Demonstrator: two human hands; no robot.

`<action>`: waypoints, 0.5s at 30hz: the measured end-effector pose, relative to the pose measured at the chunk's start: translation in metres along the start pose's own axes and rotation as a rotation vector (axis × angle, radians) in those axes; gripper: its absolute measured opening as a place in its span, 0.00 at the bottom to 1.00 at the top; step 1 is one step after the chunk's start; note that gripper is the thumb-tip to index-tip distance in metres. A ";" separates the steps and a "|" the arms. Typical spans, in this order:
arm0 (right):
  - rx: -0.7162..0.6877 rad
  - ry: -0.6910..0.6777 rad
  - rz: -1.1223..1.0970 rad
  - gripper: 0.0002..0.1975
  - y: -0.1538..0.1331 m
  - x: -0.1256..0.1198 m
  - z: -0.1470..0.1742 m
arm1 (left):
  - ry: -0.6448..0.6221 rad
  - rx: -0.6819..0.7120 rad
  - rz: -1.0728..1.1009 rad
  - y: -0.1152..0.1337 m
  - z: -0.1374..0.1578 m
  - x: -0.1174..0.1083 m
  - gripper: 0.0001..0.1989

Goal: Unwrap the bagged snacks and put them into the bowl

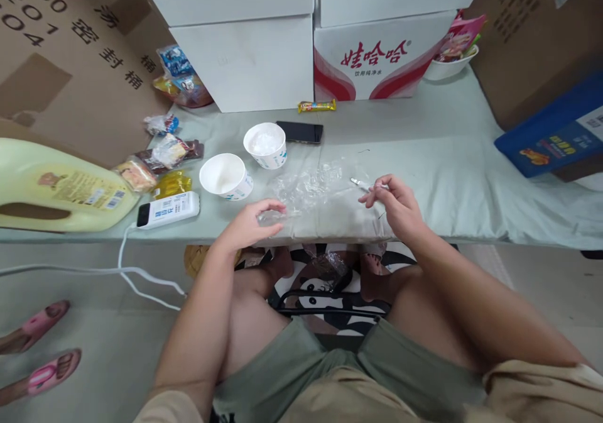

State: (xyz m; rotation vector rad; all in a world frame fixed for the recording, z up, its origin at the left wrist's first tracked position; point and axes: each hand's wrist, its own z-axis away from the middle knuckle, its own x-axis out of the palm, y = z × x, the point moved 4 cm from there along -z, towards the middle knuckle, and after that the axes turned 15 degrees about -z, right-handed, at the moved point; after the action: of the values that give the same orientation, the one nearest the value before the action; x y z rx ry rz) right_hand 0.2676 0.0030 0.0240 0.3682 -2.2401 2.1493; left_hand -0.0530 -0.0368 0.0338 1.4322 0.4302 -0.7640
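My left hand (254, 225) is at the table's front edge, its thumb and fingers apart, beside the left end of a crumpled clear plastic sheet (308, 187). Whether the fingertips touch the plastic I cannot tell. To the right of the sheet, my right hand (393, 203) is closed around a slim silver-tipped tool (358, 185) that looks like a craft knife, its tip pointing up and left. Two white paper cups stand behind my left hand. The nearer cup (227, 176) shows a pale inside, and the farther cup (265, 146) holds clear, crinkled plastic.
A black phone (301, 132) and a yellow wrapped snack (316, 106) lie before stacked white boxes (264, 65). On the left are a power strip (168, 210), wrapped snacks (172, 153) and a large yellow bottle (66, 187). A blue box (556, 127) stands right. A person's slippered feet (49, 347) show lower left.
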 end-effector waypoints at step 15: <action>0.013 -0.140 0.142 0.34 0.012 0.005 0.000 | 0.440 -0.412 0.472 -0.004 -0.023 0.006 0.09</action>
State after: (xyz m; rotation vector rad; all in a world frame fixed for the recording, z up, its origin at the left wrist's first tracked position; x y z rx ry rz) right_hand 0.2602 0.0026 0.0132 0.3825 -2.3958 2.2740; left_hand -0.0477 -0.0153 0.0240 1.2325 0.5220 0.0305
